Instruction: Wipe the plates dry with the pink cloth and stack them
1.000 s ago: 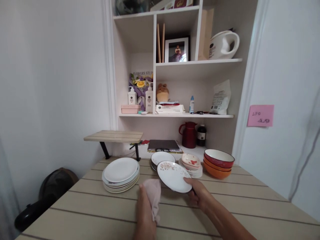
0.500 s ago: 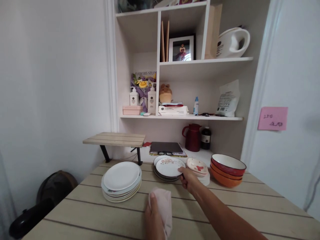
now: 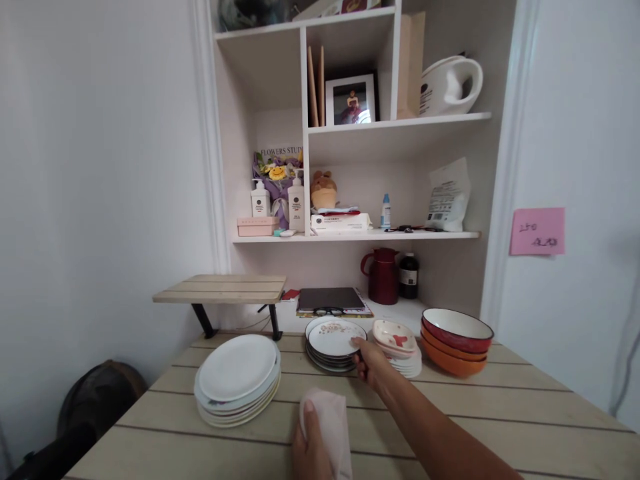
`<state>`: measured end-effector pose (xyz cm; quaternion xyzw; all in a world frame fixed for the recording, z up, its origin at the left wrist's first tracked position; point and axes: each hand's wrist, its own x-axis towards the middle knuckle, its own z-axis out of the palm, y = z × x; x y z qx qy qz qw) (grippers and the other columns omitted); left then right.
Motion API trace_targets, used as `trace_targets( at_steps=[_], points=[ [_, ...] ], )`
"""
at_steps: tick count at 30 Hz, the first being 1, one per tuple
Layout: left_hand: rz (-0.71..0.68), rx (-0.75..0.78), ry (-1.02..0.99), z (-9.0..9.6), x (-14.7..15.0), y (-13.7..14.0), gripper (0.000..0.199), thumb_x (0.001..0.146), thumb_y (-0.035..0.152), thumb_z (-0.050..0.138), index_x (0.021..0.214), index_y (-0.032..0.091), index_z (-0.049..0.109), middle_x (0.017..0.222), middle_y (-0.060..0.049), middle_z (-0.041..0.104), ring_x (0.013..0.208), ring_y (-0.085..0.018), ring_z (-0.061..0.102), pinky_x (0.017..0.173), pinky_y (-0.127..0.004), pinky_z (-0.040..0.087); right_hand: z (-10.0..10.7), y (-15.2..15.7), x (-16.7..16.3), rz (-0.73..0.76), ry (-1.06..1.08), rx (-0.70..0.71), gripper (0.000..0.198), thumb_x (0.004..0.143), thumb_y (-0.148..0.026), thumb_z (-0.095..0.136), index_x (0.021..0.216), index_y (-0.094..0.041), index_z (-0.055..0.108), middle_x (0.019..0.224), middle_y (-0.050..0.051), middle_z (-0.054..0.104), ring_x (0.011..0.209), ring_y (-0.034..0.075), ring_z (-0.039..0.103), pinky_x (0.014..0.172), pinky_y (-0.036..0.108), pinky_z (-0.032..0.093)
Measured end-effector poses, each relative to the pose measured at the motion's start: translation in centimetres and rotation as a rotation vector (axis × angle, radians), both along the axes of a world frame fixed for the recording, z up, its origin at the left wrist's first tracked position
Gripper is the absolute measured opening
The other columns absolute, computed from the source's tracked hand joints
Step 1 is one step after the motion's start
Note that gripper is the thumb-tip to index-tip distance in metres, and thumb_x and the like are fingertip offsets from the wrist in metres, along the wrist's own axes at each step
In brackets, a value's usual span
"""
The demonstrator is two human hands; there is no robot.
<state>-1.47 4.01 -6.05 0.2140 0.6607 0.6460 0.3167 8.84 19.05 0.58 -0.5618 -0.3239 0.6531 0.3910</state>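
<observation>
My right hand (image 3: 369,360) pinches the right rim of the top plate (image 3: 334,338), a white one with a dark edge and a floral print. That plate rests on a stack of similar dark-rimmed plates near the back of the table. My left hand (image 3: 311,443) is closed around a pale pink cloth (image 3: 330,427), low in front of the stack. Off to the left stands a taller stack of white plates (image 3: 239,367). Right of my right hand are small patterned dishes (image 3: 395,339) on white ones, then stacked red and orange bowls (image 3: 454,340).
A small wooden riser (image 3: 220,290) stands at the table's back left. Behind the plates lie a dark laptop (image 3: 331,299) and eyeglasses (image 3: 329,311). A red jug (image 3: 383,277) and a dark bottle (image 3: 409,275) stand under the shelves (image 3: 360,236).
The camera view has shifted slightly. My right hand stays at the floral plate's rim, the plate now sitting on its stack. My left hand keeps the cloth.
</observation>
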Motion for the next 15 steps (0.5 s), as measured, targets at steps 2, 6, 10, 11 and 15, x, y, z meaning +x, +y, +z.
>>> trace_targets(
  at_steps=[2, 6, 10, 11, 15],
  points=[
    [-0.018, -0.014, -0.001, 0.3, 0.0, -0.2, 0.062, 0.08, 0.064, 0.041, 0.106, 0.015, 0.068, 0.113, -0.016, 0.07, 0.113, -0.032, 0.061, 0.098, -0.037, 0.044, -0.2, 0.1, 0.0, 0.011, 0.006, -0.011, 0.034, 0.091, -0.036, 0.056, 0.117, -0.016, 0.057, 0.115, 0.008, 0.061, 0.095, 0.02, 0.062, 0.079, 0.04, 0.054],
    [-0.033, 0.027, -0.002, 0.8, 0.0, -0.7, 0.06, 0.076, 0.066, 0.047, 0.102, 0.017, 0.069, 0.111, -0.014, 0.071, 0.114, -0.031, 0.061, 0.097, -0.035, 0.045, -0.4, -0.1, 0.5, 0.051, 0.024, -0.009, 0.047, 0.093, -0.054, 0.039, 0.073, -0.015, 0.055, 0.059, 0.0, 0.056, 0.042, 0.008, 0.045, 0.039, 0.019, 0.036],
    [-0.014, 0.04, -0.011, 1.2, 0.2, -0.9, 0.056, 0.08, 0.062, 0.044, 0.102, 0.017, 0.069, 0.11, -0.013, 0.072, 0.114, -0.03, 0.061, 0.097, -0.035, 0.045, -0.6, -0.9, 1.9, 0.1, 0.039, -0.001, 0.055, 0.089, -0.066, 0.031, 0.064, -0.019, 0.046, 0.045, -0.003, 0.046, 0.033, 0.008, 0.036, 0.034, 0.017, 0.025],
    [-0.008, 0.03, -0.009, 1.2, 0.3, -0.9, 0.055, 0.08, 0.061, 0.043, 0.102, 0.017, 0.069, 0.11, -0.013, 0.072, 0.113, -0.03, 0.061, 0.097, -0.035, 0.045, -0.8, -1.1, 2.3, 0.109, 0.04, 0.002, 0.055, 0.087, -0.067, 0.032, 0.066, -0.019, 0.048, 0.044, -0.003, 0.047, 0.033, 0.008, 0.036, 0.034, 0.017, 0.026],
    [0.02, 0.023, -0.008, 1.2, 0.5, -0.9, 0.053, 0.079, 0.06, 0.048, 0.102, 0.018, 0.069, 0.11, -0.012, 0.072, 0.114, -0.031, 0.06, 0.099, -0.037, 0.044, -1.5, -1.6, 3.4, 0.119, 0.03, 0.025, 0.044, 0.086, -0.061, 0.045, 0.072, -0.019, 0.052, 0.044, -0.005, 0.045, 0.032, 0.008, 0.036, 0.035, 0.016, 0.024]
  ],
)
